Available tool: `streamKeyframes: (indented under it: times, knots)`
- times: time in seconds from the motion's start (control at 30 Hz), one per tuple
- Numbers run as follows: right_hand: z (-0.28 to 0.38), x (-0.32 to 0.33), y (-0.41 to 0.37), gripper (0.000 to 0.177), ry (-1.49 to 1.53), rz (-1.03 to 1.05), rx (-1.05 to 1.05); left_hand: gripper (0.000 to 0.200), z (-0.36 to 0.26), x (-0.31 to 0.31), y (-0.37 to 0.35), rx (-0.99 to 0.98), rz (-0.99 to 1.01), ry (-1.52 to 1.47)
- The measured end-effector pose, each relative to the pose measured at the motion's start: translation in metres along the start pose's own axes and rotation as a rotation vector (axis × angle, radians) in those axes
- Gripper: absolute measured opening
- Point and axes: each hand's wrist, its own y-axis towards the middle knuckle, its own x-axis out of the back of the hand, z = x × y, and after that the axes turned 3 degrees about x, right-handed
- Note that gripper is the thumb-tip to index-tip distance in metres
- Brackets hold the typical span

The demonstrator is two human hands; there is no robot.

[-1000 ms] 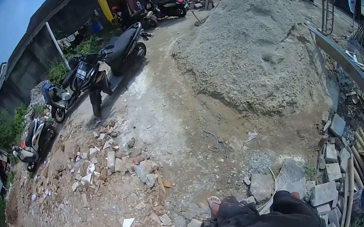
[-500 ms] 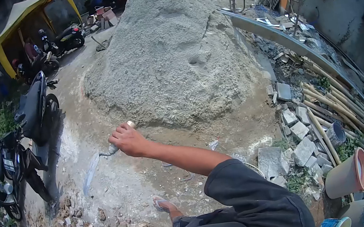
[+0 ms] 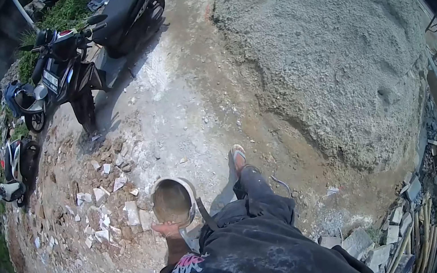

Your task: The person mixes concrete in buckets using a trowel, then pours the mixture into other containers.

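Low on the left, my left hand (image 3: 167,229) grips the near rim of a round white bucket (image 3: 189,186), fingers at its edge. The bucket is tipped so that its brownish inside shows; how much it holds, I cannot tell. A dark flat strip (image 3: 206,214) lies against the bucket's right side, by my trousers. My right hand is out of sight, and so is the tool it held earlier. One sandalled foot (image 3: 239,157) stands on the ground just right of the bucket.
A large grey sand heap (image 3: 333,59) fills the right side. Parked motorbikes (image 3: 65,64) stand at the upper left. Broken tile pieces (image 3: 102,219) litter the ground left of the bucket. Concrete blocks (image 3: 359,243) and bamboo poles (image 3: 427,228) lie at the lower right.
The view has swung left and down, so the heap now appears further right. My right hand and its tool have left the view. My left hand and the bucket have come into view.
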Motion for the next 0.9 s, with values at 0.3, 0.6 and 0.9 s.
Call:
streamKeyframes:
  times: [0.3, 0.6, 0.9]
  knots:
    - [0.422, -0.042, -0.039, 0.028, 0.058, 0.142, 0.327, 0.06, 0.015, -0.273, 0.126, -0.016, -0.166, 0.015]
    - [1.007, 0.125, -0.164, 0.028, -0.015, -0.42, 1.365, 0.06, -0.006, -0.514, 0.141, 0.047, -0.123, 0.143]
    - [1.201, 0.058, 0.032, 0.035, -0.03, -0.369, 0.859, 0.061, 0.005, -0.83, 0.184, 0.053, -0.05, 0.252]
